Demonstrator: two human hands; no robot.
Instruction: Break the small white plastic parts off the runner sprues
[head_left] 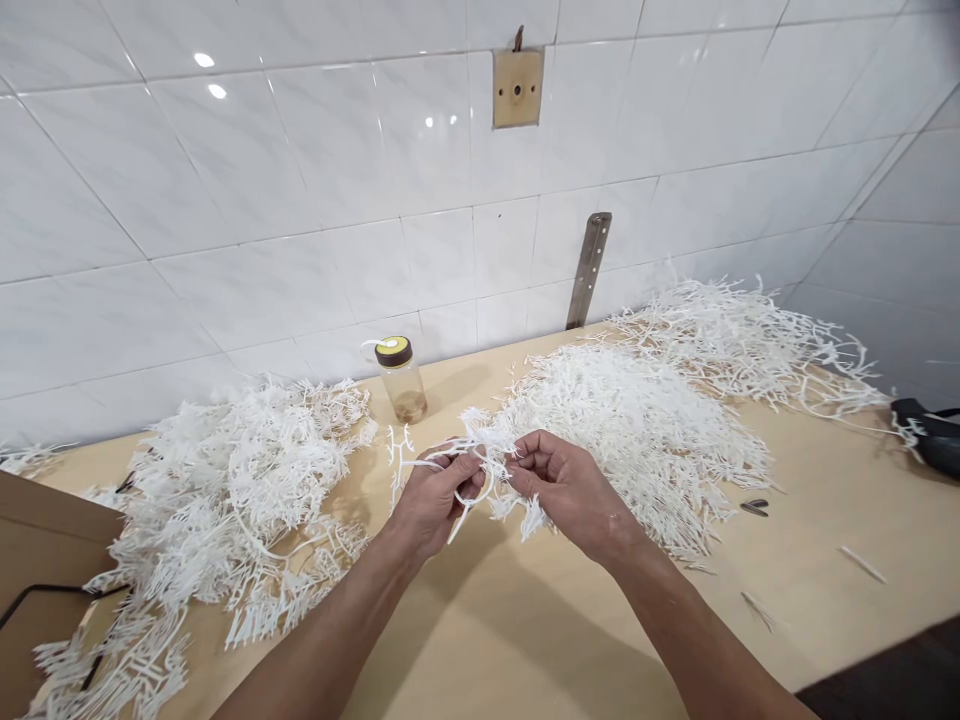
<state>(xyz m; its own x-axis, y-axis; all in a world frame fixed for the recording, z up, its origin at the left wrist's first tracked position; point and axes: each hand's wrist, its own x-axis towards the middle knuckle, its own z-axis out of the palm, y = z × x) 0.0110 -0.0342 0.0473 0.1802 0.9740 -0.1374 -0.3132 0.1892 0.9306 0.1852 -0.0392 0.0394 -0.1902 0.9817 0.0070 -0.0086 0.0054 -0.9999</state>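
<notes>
White branched plastic sprig (490, 440) is up in front of the person, between the two hands, above the table (525, 645). Left hand (444, 490) is clamped on it, thumb over the stems. Right hand (562, 485) has thumb and fingers bunched at the sprig's right edge; can't tell if they actually pinch a strand.

Step in hand looks like fingering the strands at the join. To do it well, I'd say: keep the left pinch close to where the right fingers work, so the thin stems don't twist; take one strand by its stem, not its feathery tip; go gently, since the fine forks probably snag and may snap.

Direction: long axis runs roughly left to right across the body, but bent, not straight. Forked twigs stick out left past the left hand; feathery tips bunch up top and to the right, some drooping under the right fingers. A curved stem loops between the hands, and a bare stem end points down and slightly left, toward the person. One piece or several tangled: unclear. Loose heap (634, 440) lies just beyond the right hand.
</notes>
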